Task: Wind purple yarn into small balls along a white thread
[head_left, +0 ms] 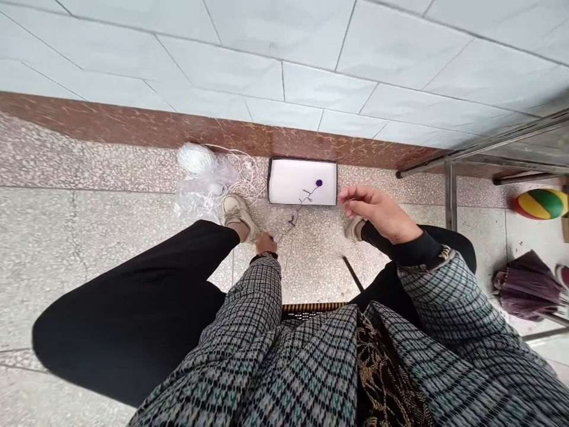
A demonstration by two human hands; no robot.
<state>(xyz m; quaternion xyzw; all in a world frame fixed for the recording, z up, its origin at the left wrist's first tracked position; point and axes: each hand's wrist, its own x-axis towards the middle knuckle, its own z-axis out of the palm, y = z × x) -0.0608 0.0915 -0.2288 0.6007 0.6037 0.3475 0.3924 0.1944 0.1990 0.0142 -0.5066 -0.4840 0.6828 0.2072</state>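
My left hand [265,244] is low by my left shoe, its fingers closed. A bit of purple shows at its edge, and a thin dark purple yarn strand [295,216] runs from there, kinked and tangled, up into a shallow box. The box [284,178] has a white inside and dark rim. Inside lies a small round purple yarn piece [319,183], joined to the strand. My right hand [377,210] hovers just right of the box, fingers loosely bent and thumb a little apart from them; I see nothing held there.
White yarn [195,158] in clear plastic [195,198] and loose white cord [249,178] lie left of the box. A tiled wall [267,71] rises behind. Metal table legs [450,196], a coloured ball [541,203] and a folded umbrella [528,284] are at right.
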